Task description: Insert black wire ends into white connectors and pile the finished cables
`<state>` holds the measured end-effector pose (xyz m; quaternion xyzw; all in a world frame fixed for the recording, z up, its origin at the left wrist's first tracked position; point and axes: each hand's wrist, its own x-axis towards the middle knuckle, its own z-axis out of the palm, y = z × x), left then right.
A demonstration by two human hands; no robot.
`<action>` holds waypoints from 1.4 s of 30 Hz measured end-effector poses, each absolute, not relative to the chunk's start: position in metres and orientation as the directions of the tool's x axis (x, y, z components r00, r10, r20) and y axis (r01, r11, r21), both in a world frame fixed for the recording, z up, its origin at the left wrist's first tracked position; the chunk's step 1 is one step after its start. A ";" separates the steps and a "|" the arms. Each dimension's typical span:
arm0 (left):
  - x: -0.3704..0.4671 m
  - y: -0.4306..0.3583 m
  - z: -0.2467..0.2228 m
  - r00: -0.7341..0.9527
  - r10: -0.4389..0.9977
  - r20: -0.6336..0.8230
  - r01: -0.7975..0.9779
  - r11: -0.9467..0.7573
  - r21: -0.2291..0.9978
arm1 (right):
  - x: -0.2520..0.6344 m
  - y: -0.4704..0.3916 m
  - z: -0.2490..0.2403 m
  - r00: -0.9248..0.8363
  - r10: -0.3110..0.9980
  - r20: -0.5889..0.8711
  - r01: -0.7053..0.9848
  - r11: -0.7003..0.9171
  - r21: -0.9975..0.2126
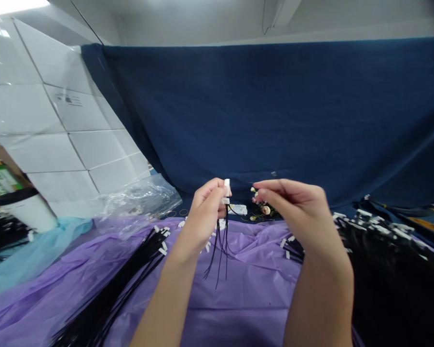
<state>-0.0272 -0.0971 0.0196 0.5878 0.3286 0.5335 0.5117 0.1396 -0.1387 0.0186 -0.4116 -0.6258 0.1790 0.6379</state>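
Raised over the purple sheet, my left hand [205, 207] is closed on several thin black cords, their white plastic end pieces [227, 186] standing up between thumb and fingers. The loose black ends [222, 248] hang below that hand. To the right, my right hand [298, 200] is closed in a pinch, thumb against fingertips. A faint thin dark strand seems to run from the white pieces to these fingertips, the part inside the pinch being hidden. The hands are apart.
A purple plastic sheet [238, 294] covers the table. Bundles of black cords with white ends lie left [119, 284] and right [386, 274]. Behind are small flowers [265, 209], a clear plastic bag [141, 197] and a blue cloth [275, 111]. A black-lidded white cup [31, 212] stands left.
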 end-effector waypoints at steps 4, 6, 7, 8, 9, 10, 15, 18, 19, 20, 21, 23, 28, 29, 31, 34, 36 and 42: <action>-0.027 -0.100 0.021 0.256 0.920 0.296 -0.159 -0.262 0.952 | 0.132 -0.136 0.019 -0.009 0.815 0.580 0.340 0.548 -0.764; -0.027 -0.100 0.021 0.268 0.911 0.313 -0.173 -0.274 0.946 | 0.130 -0.136 0.021 -0.031 0.832 0.553 0.355 0.527 -0.772; -0.027 -0.100 0.021 0.276 0.906 0.321 -0.181 -0.279 0.943 | 0.129 -0.136 0.021 -0.041 0.850 0.525 0.366 0.502 -0.784; -0.028 -0.100 0.021 0.284 0.901 0.327 -0.188 -0.282 0.941 | 0.129 -0.136 0.021 -0.059 0.871 0.487 0.374 0.472 -0.798; -0.028 -0.100 0.022 0.294 0.897 0.330 -0.192 -0.283 0.940 | 0.129 -0.137 0.021 -0.086 0.892 0.444 0.381 0.441 -0.813; -0.028 -0.100 0.022 0.305 0.893 0.330 -0.194 -0.281 0.940 | 0.129 -0.137 0.021 -0.119 0.908 0.402 0.384 0.415 -0.825; -0.029 -0.101 0.023 0.349 0.876 0.334 -0.179 -0.288 0.941 | 0.130 -0.136 0.020 -0.196 0.924 0.328 0.381 0.380 -0.843; -0.029 -0.101 0.023 0.359 0.868 0.342 -0.180 -0.296 0.938 | 0.131 -0.136 0.021 -0.213 0.924 0.319 0.394 0.380 -0.837; -0.029 -0.101 0.023 0.361 0.867 0.345 -0.180 -0.298 0.937 | 0.131 -0.136 0.021 -0.222 0.925 0.309 0.399 0.375 -0.837; -0.028 -0.101 0.023 0.360 0.867 0.346 -0.179 -0.300 0.937 | 0.131 -0.136 0.022 -0.229 0.926 0.300 0.403 0.371 -0.837; -0.028 -0.102 0.023 0.358 0.867 0.345 -0.176 -0.300 0.937 | 0.131 -0.137 0.022 -0.232 0.928 0.292 0.406 0.365 -0.838; -0.029 -0.102 0.023 0.355 0.870 0.341 -0.168 -0.299 0.939 | 0.131 -0.138 0.023 -0.236 0.931 0.277 0.411 0.354 -0.840; -0.031 -0.104 0.025 0.353 0.880 0.318 -0.132 -0.290 0.948 | 0.132 -0.139 0.023 -0.261 0.927 0.271 0.371 0.355 -0.858; -0.032 -0.104 0.026 0.357 0.880 0.315 -0.122 -0.290 0.949 | 0.133 -0.139 0.022 -0.267 0.922 0.279 0.350 0.362 -0.864; -0.033 -0.104 0.026 0.376 0.871 0.315 -0.104 -0.298 0.949 | 0.134 -0.138 0.021 -0.278 0.911 0.306 0.293 0.383 -0.876; -0.035 -0.105 0.025 0.416 0.849 0.325 -0.083 -0.321 0.944 | 0.134 -0.136 0.019 -0.276 0.896 0.348 0.207 0.409 -0.889; -0.035 -0.105 0.024 0.433 0.837 0.334 -0.079 -0.334 0.939 | 0.134 -0.135 0.018 -0.265 0.895 0.358 0.178 0.410 -0.894; -0.035 -0.104 0.022 0.448 0.828 0.338 -0.086 -0.336 0.938 | 0.131 -0.136 0.020 -0.257 0.899 0.355 0.155 0.401 -0.903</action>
